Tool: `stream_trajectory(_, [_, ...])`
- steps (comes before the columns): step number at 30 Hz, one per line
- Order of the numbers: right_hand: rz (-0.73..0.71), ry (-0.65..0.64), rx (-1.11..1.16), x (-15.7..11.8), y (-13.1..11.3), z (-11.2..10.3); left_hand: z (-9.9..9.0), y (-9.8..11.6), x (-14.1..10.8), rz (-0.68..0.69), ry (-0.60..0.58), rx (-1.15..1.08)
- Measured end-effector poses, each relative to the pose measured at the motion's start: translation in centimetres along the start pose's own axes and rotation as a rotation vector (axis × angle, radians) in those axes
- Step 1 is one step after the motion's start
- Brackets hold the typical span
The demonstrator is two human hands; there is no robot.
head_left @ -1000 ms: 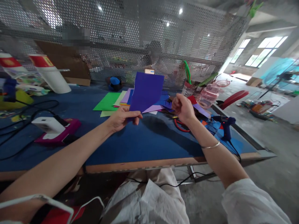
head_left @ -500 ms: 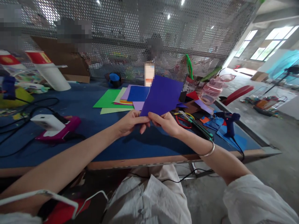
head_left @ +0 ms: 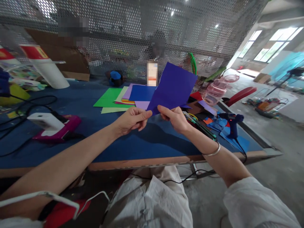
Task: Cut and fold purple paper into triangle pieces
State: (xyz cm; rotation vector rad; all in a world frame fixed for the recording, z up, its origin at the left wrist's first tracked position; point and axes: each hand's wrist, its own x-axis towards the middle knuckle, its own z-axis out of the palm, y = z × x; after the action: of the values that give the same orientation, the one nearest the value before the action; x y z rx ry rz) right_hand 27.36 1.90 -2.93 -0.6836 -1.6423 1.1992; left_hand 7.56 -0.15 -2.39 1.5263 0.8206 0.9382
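Observation:
A dark purple sheet point(head_left: 174, 87) is held up above the blue table, tilted with its top leaning right. My left hand point(head_left: 133, 120) pinches its lower left corner between thumb and fingers. The lower edge of the sheet is gripped by my right hand point(head_left: 174, 117), a little to the right of the left one. Behind the hands lies a stack of coloured sheets, with a blue sheet point(head_left: 142, 93) on top and a green sheet point(head_left: 108, 97) at its left.
A glue gun point(head_left: 232, 123), paper scraps point(head_left: 217, 122) and a pink bottle point(head_left: 213, 91) are at the right. At the left stand a purple power strip point(head_left: 71, 125) with cables and a white roll point(head_left: 53, 74). A perforated metal panel point(head_left: 106, 28) rises behind.
The purple sheet has risen and tilted further right. My right hand has moved slightly right and up, and the two hands are farther apart.

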Motion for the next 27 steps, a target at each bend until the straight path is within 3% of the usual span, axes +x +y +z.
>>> stream_trajectory(3, [0.007,0.047,0.024,0.3,-0.1,-0.6,-0.7,0.0,-0.1,0.025,0.010,-0.006])
stream_trajectory(7, [-0.055,0.196,0.065,0.9,-0.3,-2.0,-2.0,-0.2,0.5,0.063,0.121,-0.086])
stream_trajectory(10, [-0.030,0.062,0.014,0.7,-0.1,-1.9,-1.9,-0.5,1.0,0.016,0.132,-0.118])
stream_trajectory(13, [-0.017,-0.154,-0.072,0.1,0.4,-1.0,-0.9,-0.8,0.9,-0.160,-0.072,-0.137])
stream_trajectory(15, [-0.031,-0.219,-0.139,-0.2,0.8,-0.6,-0.2,-0.9,0.5,-0.288,-0.265,-0.195])
stream_trajectory(17, [-0.045,-0.236,-0.184,-0.2,1.1,-0.6,0.2,-0.8,0.2,-0.331,-0.359,-0.251])
stream_trajectory(23, [-0.037,-0.302,-0.117,0.2,1.8,-0.8,0.6,-0.5,0.0,-0.206,-0.207,-0.283])
stream_trajectory(27, [-0.009,-0.332,-0.102,0.0,1.5,-0.4,0.4,-1.0,0.4,-0.073,0.041,-0.274])
